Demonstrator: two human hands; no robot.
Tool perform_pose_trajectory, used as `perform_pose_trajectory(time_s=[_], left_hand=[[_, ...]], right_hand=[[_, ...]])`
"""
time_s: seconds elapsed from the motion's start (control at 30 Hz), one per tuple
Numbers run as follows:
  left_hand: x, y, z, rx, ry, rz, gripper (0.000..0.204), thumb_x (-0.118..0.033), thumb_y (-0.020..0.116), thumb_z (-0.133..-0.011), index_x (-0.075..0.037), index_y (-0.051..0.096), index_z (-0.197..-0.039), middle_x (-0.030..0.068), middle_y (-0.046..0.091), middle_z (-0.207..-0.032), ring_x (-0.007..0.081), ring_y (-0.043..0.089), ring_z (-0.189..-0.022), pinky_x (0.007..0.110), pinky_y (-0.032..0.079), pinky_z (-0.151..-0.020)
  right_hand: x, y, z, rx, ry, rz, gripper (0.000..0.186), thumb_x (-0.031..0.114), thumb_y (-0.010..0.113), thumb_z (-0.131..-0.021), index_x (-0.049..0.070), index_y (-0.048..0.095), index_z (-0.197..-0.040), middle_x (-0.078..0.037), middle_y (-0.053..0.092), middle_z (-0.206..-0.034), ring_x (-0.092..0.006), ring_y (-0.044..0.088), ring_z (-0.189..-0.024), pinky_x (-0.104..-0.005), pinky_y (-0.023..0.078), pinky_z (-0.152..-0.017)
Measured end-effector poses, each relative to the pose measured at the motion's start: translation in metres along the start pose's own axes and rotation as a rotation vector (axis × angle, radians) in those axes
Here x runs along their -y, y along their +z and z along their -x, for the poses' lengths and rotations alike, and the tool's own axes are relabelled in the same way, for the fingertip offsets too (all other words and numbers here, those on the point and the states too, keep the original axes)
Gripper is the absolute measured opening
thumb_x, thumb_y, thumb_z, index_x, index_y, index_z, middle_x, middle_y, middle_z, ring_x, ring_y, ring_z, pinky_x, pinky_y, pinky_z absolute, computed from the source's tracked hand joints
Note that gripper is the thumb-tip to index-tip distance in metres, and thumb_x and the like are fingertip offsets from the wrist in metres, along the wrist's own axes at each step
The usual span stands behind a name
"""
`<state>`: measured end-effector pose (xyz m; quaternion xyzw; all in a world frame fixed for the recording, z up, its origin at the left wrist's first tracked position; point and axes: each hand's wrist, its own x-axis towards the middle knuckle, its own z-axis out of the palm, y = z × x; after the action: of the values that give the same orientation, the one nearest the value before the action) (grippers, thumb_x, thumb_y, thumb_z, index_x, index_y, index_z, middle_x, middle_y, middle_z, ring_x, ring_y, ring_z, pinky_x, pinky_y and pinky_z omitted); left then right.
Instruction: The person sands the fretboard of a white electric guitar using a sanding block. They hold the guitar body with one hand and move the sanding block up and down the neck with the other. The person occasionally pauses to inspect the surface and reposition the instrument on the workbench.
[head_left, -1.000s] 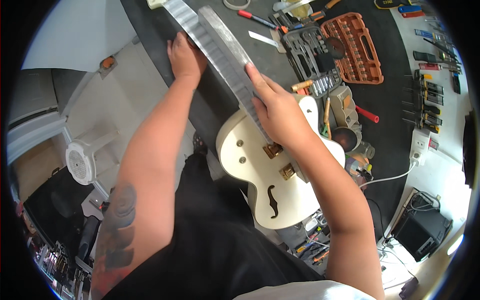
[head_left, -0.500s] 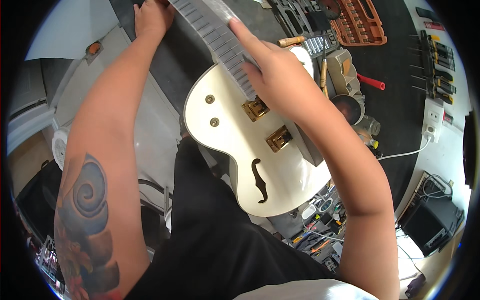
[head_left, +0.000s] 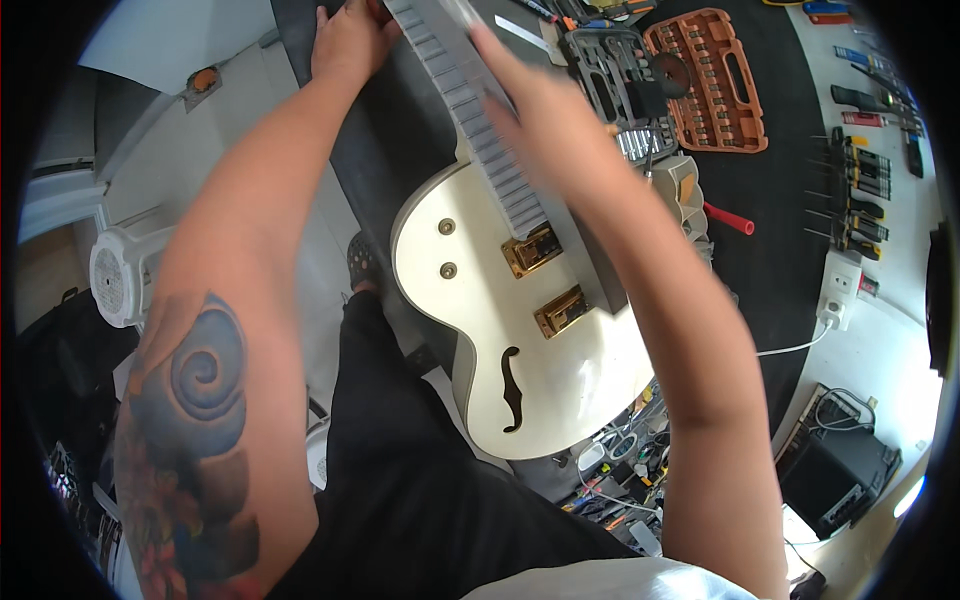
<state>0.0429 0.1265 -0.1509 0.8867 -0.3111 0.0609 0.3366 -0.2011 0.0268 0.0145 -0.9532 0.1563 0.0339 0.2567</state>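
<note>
1. Guitar (head_left: 520, 330) lies face up on the dark bench (head_left: 790, 230), its cream body near us and hanging over the bench's near edge, its neck (head_left: 470, 120) running far and to the left.
2. We hold the neck at its far end with our left hand (head_left: 350, 40), fingers curled around it from the left side.
3. Our right hand (head_left: 545, 115) lies over the neck with fingers stretched toward the far end; it is blurred, and a pale flat strip seems to sit under the fingers. We cannot tell whether it grips that strip or only presses on it.
4. Progress, as we judge it: no strings show on the guitar, so the frets lie bare. We cannot tell how much of the fret work is done.
5. Counts on the guitar: two gold pickups (head_left: 530, 250), two knobs (head_left: 447, 227), and one f-hole (head_left: 512, 388) in view.
6. Counts on the bench: one orange bit case (head_left: 715, 80) lying open on the far right, one grey socket tray (head_left: 610, 80) just left of it, one red-handled tool (head_left: 730, 218), a row of screwdrivers (head_left: 850, 190) at the right edge, and one white power strip (head_left: 838, 290).
</note>
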Motion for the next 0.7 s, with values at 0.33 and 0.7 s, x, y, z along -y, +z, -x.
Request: perform_pose_trajectory(time_s=[0.33, 0.7], left_hand=[[0.01, 0.014, -0.005, 0.024, -0.063, -0.048, 0.057, -0.05, 0.085, -0.089, -0.013, 0.068, -0.129, 0.0057, 0.08, -0.121, 0.0288, 0.075, -0.118, 0.053, 0.03, -0.134], [0.002, 0.009, -0.039, 0.108, -0.081, -0.043, 0.055, -0.052, 0.077, -0.094, -0.013, 0.067, -0.13, 0.0091, 0.078, -0.128, 0.0308, 0.072, -0.126, 0.054, 0.028, -0.135]], right_hand=[[-0.001, -0.003, 0.068, 0.003, -0.009, -0.087, 0.081, -0.003, 0.065, -0.102, 0.01, 0.032, -0.175, -0.028, 0.07, -0.142, -0.0485, 0.069, -0.126, -0.0444, 0.051, -0.111], [0.007, 0.001, 0.042, -0.063, 0.082, -0.066, 0.084, 0.002, 0.065, -0.102, 0.012, 0.026, -0.175, -0.028, 0.071, -0.132, -0.0495, 0.071, -0.112, -0.0537, 0.057, -0.097]])
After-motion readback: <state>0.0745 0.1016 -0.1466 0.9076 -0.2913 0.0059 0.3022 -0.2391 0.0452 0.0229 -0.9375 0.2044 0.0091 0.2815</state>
